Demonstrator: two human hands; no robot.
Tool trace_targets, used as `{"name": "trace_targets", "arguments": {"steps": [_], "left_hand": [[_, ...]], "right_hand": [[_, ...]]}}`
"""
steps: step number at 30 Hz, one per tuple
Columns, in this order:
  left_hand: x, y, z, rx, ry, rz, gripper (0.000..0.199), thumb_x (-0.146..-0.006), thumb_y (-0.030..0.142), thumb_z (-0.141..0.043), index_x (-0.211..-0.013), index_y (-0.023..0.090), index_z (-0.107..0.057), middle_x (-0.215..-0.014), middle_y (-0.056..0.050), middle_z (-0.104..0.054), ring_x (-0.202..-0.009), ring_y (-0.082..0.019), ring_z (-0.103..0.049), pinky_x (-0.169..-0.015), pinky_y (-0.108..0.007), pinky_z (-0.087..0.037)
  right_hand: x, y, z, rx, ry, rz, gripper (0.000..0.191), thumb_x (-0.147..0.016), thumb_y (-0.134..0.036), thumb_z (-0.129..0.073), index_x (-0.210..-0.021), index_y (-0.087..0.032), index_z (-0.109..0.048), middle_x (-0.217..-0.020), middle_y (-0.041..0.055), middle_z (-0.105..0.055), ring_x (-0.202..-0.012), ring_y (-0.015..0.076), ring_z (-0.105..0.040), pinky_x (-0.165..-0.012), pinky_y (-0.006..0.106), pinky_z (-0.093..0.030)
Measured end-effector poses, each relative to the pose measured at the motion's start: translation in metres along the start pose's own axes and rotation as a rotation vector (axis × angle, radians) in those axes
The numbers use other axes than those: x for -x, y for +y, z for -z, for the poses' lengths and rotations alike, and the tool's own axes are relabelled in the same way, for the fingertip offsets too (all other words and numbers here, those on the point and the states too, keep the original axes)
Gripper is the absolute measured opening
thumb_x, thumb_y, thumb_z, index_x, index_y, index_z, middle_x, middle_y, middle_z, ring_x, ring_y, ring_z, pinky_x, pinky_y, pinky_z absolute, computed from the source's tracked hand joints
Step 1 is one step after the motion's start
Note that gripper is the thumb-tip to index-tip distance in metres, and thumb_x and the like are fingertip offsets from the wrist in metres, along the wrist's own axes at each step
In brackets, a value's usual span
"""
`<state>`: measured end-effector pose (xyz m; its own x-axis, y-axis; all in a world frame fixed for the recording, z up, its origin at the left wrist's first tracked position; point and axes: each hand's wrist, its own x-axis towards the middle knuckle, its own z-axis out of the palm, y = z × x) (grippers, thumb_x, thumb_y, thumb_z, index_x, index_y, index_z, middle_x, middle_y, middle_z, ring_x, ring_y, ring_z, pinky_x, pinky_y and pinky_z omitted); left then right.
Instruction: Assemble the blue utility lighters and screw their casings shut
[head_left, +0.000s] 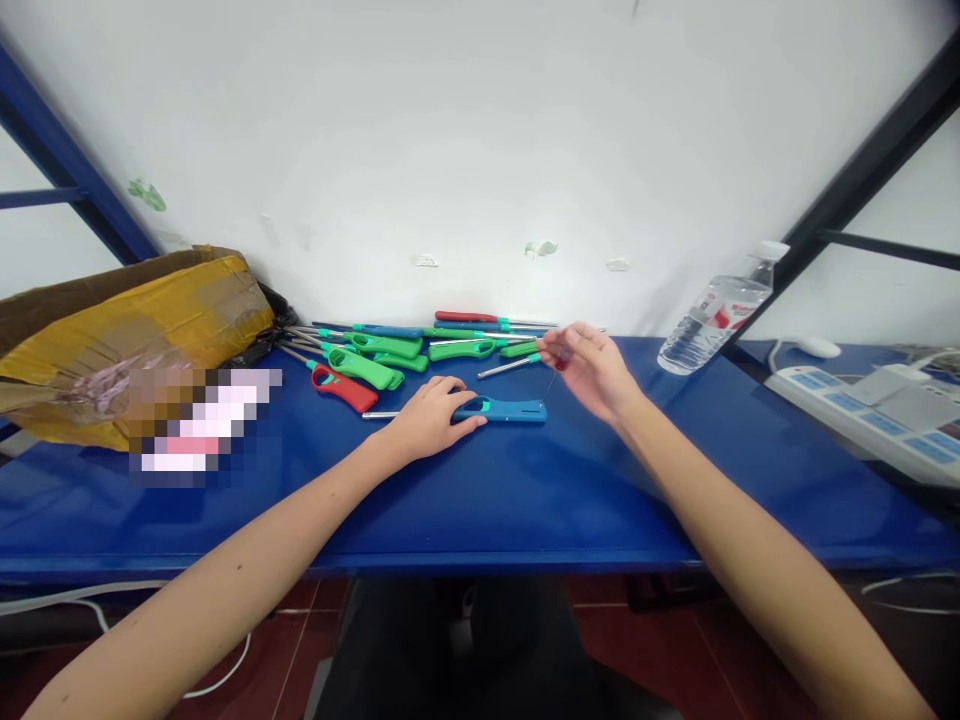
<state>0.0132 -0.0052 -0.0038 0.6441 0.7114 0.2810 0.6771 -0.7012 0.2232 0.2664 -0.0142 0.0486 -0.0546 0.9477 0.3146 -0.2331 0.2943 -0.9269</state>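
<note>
A blue long-necked gas lighter (514, 411) lies flat on the desk, its metal tube pointing left. My left hand (431, 418) is closed over its front part, covering the section between tube and trigger. Above the right end of that lighter, my right hand (589, 365) pinches a small screwdriver (561, 362) with a red handle and a thin shaft slanting down. The fingers hide most of the handle, and I cannot tell whether the tip touches the lighter. Behind both hands lie several more lighters, among them a green one (367, 368) and a red one (345, 388).
At the left rests a taped cardboard box (217, 300) beside a blurred patch. A water bottle (716, 318) leans at the back right, near a white power strip (847, 405). The blue desk (480, 510) meets a white wall (480, 150).
</note>
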Motion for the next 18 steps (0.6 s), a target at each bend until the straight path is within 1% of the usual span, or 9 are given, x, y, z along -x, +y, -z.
{"name": "trace_targets", "arguments": {"steps": [2,4,6,8,10,11,13,15,18], "left_hand": [[0.0,0.0,0.0,0.002,0.005,0.0,0.046,-0.095,0.051,-0.051,-0.124,0.017,-0.065,-0.125,-0.015,-0.058,-0.118,-0.029,-0.052,-0.104,-0.046,-0.044],[0.0,0.0,-0.001,0.005,0.011,-0.003,0.046,-0.095,0.051,-0.05,-0.123,0.018,-0.065,-0.125,-0.014,-0.058,-0.117,-0.029,-0.053,-0.103,-0.046,-0.045],[0.0,-0.001,-0.001,0.006,0.012,-0.005,0.046,-0.095,0.051,-0.05,-0.123,0.018,-0.065,-0.124,-0.014,-0.058,-0.117,-0.029,-0.053,-0.103,-0.046,-0.045],[0.0,-0.001,-0.001,0.006,0.01,-0.006,0.046,-0.095,0.051,-0.05,-0.123,0.018,-0.065,-0.125,-0.014,-0.058,-0.117,-0.029,-0.052,-0.103,-0.046,-0.045],[0.0,-0.001,-0.001,0.005,0.009,-0.006,0.046,-0.095,0.05,-0.05,-0.124,0.017,-0.065,-0.125,-0.015,-0.058,-0.117,-0.029,-0.052,-0.103,-0.046,-0.045],[-0.001,-0.001,-0.002,0.004,0.008,-0.005,0.046,-0.095,0.05,-0.05,-0.124,0.017,-0.065,-0.125,-0.015,-0.058,-0.117,-0.029,-0.052,-0.103,-0.046,-0.044],[-0.001,-0.001,-0.002,-0.003,0.009,0.003,0.046,-0.095,0.05,-0.051,-0.124,0.016,-0.065,-0.124,-0.015,-0.058,-0.117,-0.029,-0.052,-0.103,-0.046,-0.045],[-0.002,0.0,-0.003,-0.018,0.012,0.013,0.046,-0.096,0.049,-0.05,-0.124,0.016,-0.065,-0.123,-0.014,-0.059,-0.116,-0.029,-0.053,-0.103,-0.045,-0.045],[-0.003,-0.001,-0.004,-0.064,0.023,0.021,0.046,-0.097,0.049,-0.048,-0.124,0.015,-0.065,-0.123,-0.013,-0.06,-0.114,-0.028,-0.053,-0.101,-0.044,-0.046]], "right_hand": [[0.001,-0.001,-0.003,-0.017,-0.012,-0.01,0.04,-0.069,-0.05,-0.08,-0.076,-0.025,-0.049,-0.078,0.0004,-0.059,-0.079,0.018,-0.058,-0.074,0.033,-0.05],[0.001,-0.003,-0.003,-0.039,-0.031,-0.018,0.039,-0.071,-0.049,-0.079,-0.075,-0.025,-0.048,-0.064,-0.0037,-0.044,-0.062,0.0146,-0.048,-0.065,0.03,-0.047],[0.0,-0.005,-0.002,-0.069,-0.059,-0.031,0.032,-0.077,-0.05,-0.073,-0.078,-0.026,-0.053,-0.059,-0.006,-0.029,-0.052,0.0126,-0.034,-0.058,0.028,-0.042],[-0.001,-0.007,0.0,-0.06,-0.082,-0.052,0.03,-0.085,-0.055,-0.061,-0.083,-0.025,-0.058,-0.06,-0.0053,-0.025,-0.051,0.0131,-0.03,-0.056,0.03,-0.041],[-0.002,-0.008,0.003,-0.002,-0.077,-0.067,0.035,-0.09,-0.058,-0.05,-0.086,-0.025,-0.061,-0.06,-0.0035,-0.028,-0.052,0.0149,-0.034,-0.057,0.032,-0.043],[-0.002,-0.008,0.003,0.027,-0.067,-0.068,0.036,-0.09,-0.059,-0.049,-0.086,-0.025,-0.062,-0.061,-0.0026,-0.031,-0.054,0.0158,-0.038,-0.059,0.033,-0.044],[-0.003,-0.007,0.004,0.048,-0.053,-0.057,0.033,-0.085,-0.059,-0.057,-0.083,-0.026,-0.062,-0.064,-0.001,-0.041,-0.06,0.0167,-0.046,-0.063,0.033,-0.047],[-0.004,-0.003,0.003,0.018,-0.05,-0.02,0.033,-0.077,-0.056,-0.071,-0.077,-0.025,-0.063,-0.069,0.0001,-0.053,-0.07,0.0169,-0.054,-0.07,0.033,-0.049],[-0.008,0.004,0.0,-0.052,-0.04,0.036,0.035,-0.067,-0.05,-0.084,-0.071,-0.023,-0.062,-0.077,0.0004,-0.065,-0.081,0.0165,-0.061,-0.079,0.031,-0.05]]}}
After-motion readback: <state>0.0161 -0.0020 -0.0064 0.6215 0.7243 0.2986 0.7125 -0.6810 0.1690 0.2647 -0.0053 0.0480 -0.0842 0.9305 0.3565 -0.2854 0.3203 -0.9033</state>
